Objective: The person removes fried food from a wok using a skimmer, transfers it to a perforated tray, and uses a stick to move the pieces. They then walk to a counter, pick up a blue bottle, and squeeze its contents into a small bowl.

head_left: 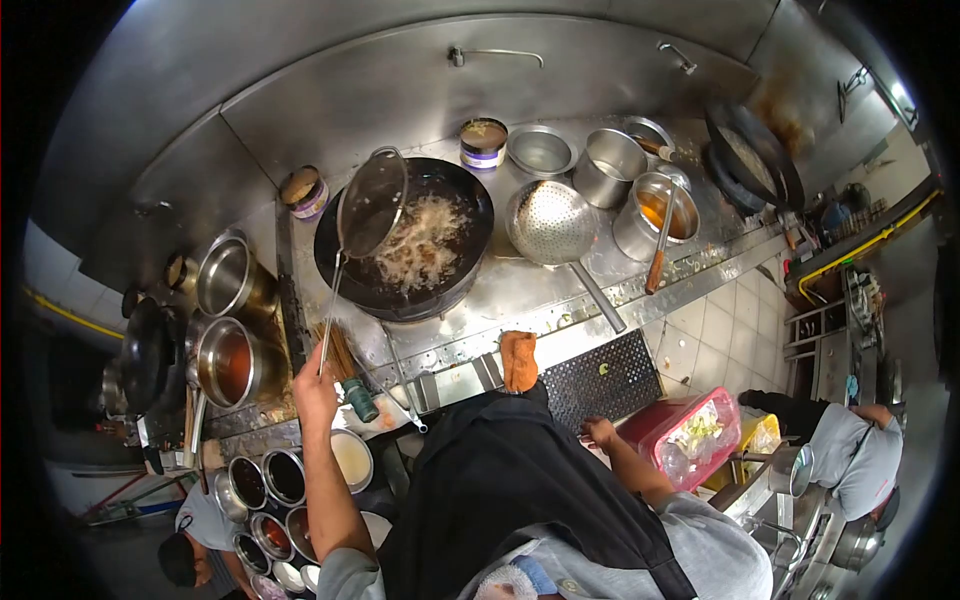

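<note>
My left hand (315, 388) is closed round the long thin handle of a mesh skimmer (372, 212). The skimmer's round head is held over the left part of a black wok (335, 275). Inside the wok, pale pieces of food (425, 240) lie in bubbling oil. My right hand (600, 432) hangs low by my side, near a red bin (650, 425), with its fingers loosely apart and nothing visible in them. A perforated metal strainer (550, 222) rests on the steel counter to the right of the wok, its handle pointing towards me.
Metal pots (610, 165) and a ladle (660, 245) stand right of the strainer. Another wok (750, 160) is at the far right. Left are a pot of reddish liquid (228, 360) and several sauce containers (285, 475). Two other people work nearby, one on each side.
</note>
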{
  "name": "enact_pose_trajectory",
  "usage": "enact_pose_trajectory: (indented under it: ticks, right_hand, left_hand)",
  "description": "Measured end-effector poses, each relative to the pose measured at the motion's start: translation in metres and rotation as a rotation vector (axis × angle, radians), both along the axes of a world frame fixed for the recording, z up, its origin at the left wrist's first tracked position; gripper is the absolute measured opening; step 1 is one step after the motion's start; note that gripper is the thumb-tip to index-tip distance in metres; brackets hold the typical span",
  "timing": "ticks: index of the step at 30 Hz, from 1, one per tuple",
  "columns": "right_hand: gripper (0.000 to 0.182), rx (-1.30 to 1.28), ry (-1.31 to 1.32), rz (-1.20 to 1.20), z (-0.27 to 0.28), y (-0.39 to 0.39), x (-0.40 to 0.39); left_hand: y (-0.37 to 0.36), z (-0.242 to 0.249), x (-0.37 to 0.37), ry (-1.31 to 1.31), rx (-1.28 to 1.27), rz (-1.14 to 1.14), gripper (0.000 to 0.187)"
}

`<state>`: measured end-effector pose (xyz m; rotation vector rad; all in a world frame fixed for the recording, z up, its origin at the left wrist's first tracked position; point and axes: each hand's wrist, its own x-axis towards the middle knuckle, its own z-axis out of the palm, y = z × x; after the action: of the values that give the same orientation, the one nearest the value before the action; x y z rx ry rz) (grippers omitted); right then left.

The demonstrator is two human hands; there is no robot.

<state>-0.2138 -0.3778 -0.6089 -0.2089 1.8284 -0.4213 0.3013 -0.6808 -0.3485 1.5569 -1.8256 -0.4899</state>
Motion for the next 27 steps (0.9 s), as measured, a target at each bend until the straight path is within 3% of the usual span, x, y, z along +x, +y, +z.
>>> enact_pose_trajectory:
  ticks: [2, 4, 12, 15, 18, 27]
  right_hand:
    - [0.048, -0.018, 0.010, 0.007, 0.005, -0.003, 0.001]
    - [0.047, -0.054, 0.020, 0.015, 0.007, -0.004, 0.000]
    - [0.050, 0.002, 0.021, -0.020, -0.007, -0.008, -0.006]
    - [0.050, -0.060, 0.039, -0.039, -0.017, -0.010, -0.004]
    - [0.049, -0.060, 0.010, -0.027, -0.022, -0.017, 0.000]
    - [0.044, -0.055, -0.046, -0.058, -0.020, -0.014, 0.014]
  left_hand:
    - [0.004, 0.004, -0.001, 0.059, -0.077, -0.003, 0.041]
    - [0.011, 0.013, -0.006, 0.367, 0.358, 0.176, 0.040]
    - [0.011, -0.017, 0.002, 0.448, 0.238, 0.173, 0.042]
    - [0.015, 0.001, -0.008, 0.401, 0.268, 0.184, 0.043]
    - [0.010, -0.024, 0.006, 0.389, 0.197, 0.166, 0.043]
    - [0.009, -0.014, 0.004, 0.428, 0.273, 0.211, 0.043]
